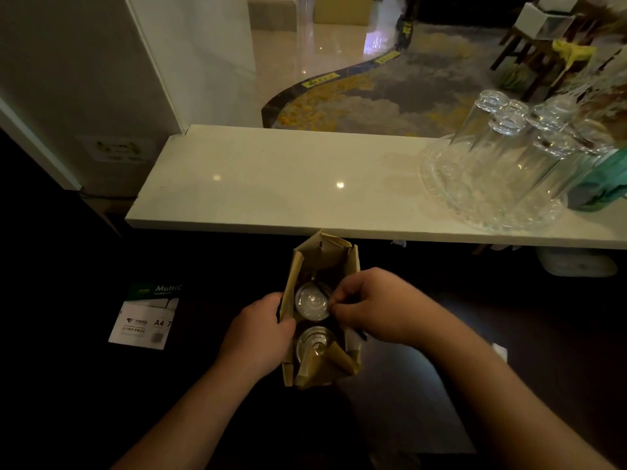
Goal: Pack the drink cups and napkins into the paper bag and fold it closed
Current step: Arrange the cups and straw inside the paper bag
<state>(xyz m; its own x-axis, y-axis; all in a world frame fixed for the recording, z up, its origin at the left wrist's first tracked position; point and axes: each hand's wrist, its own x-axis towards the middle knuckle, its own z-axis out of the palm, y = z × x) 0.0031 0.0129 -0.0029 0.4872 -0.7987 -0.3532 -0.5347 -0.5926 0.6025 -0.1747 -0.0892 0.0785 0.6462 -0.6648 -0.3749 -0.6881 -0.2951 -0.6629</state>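
Note:
A brown paper bag (294, 266) stands open on the dark lower counter, just below the white ledge. Two lidded drink cups sit inside it: one cup (310, 301) further in, the other cup (314, 344) nearer me. My left hand (261, 330) grips the bag's left wall. My right hand (373, 305) reaches over the bag's right wall, its fingertips pinched on something thin and dark, perhaps a straw (359, 334), at the further cup's lid. I see no napkins clearly; a pale strip shows by the bag's right wall.
A white stone ledge (271, 184) runs across above the bag. A glass tray with several upturned glasses (502, 164) stands at its right end. A pack of A4 paper (146, 317) lies on the dark counter to the left.

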